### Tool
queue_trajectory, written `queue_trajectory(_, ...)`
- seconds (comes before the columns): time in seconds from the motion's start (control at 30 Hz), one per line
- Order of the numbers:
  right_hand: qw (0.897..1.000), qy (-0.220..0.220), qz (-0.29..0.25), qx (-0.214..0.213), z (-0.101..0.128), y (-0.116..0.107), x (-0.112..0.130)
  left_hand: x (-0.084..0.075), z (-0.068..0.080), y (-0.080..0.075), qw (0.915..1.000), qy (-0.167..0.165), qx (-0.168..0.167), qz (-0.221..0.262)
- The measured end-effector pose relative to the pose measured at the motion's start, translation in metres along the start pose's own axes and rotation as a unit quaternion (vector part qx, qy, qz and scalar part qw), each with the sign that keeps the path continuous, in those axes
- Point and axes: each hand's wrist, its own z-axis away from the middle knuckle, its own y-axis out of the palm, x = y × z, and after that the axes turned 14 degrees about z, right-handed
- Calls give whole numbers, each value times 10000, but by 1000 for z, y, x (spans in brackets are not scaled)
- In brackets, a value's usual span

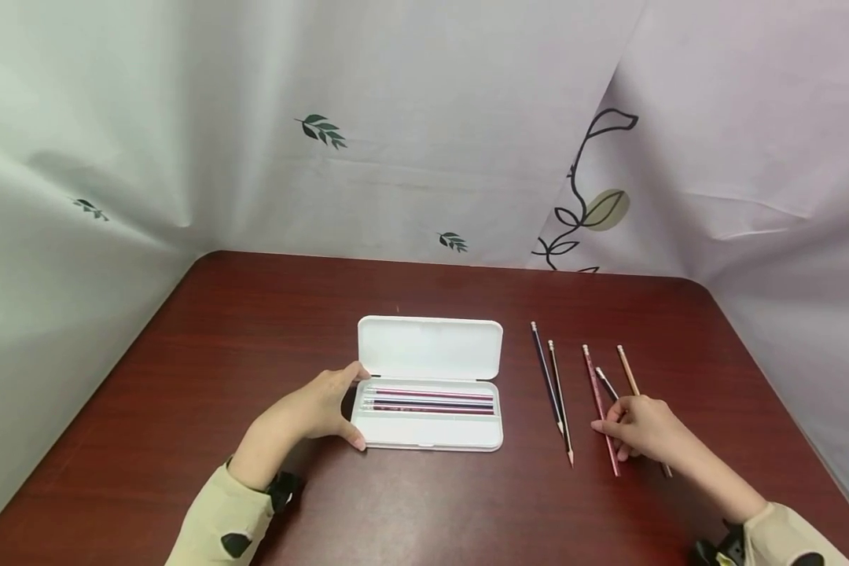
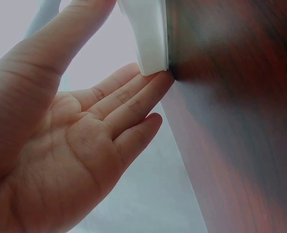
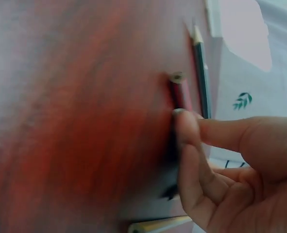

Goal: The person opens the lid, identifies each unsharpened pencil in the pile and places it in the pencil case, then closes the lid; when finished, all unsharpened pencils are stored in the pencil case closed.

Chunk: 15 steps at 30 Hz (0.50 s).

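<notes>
A white pencil case (image 1: 424, 431) lies open on the table, lid folded back, with several pencils (image 1: 428, 401) in its rear compartment. My left hand (image 1: 318, 405) grips the case's left end, thumb at the near corner and fingers at the far one. In the left wrist view, the fingertips (image 2: 162, 83) touch the case's edge. To the right, my right hand (image 1: 647, 428) pinches a pink pencil (image 1: 593, 381) between thumb and fingers near its lower part. One end of this pencil (image 3: 177, 80) sticks out past the fingers. A dark pencil (image 1: 606, 383) runs partly hidden beneath this hand.
Left of my right hand lie a dark blue pencil (image 1: 546, 376) and a black pencil (image 1: 560, 397), side by side. A tan pencil (image 1: 627, 368) passes under the right hand. White cloth (image 1: 410, 189) with leaf prints hangs behind the reddish-brown table (image 1: 269, 314).
</notes>
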Motion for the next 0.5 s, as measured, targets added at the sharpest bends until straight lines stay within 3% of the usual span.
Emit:
queue_trajectory(0.23, 9976, -245, -373, 525, 1, -11, -6, 0, -1, 0, 10000, 22, 0, -16)
queue_trajectory(0.5, 9939, -848, -667, 248, -3, -17, -5, -1, 1, -1, 10000, 7, -7, 2)
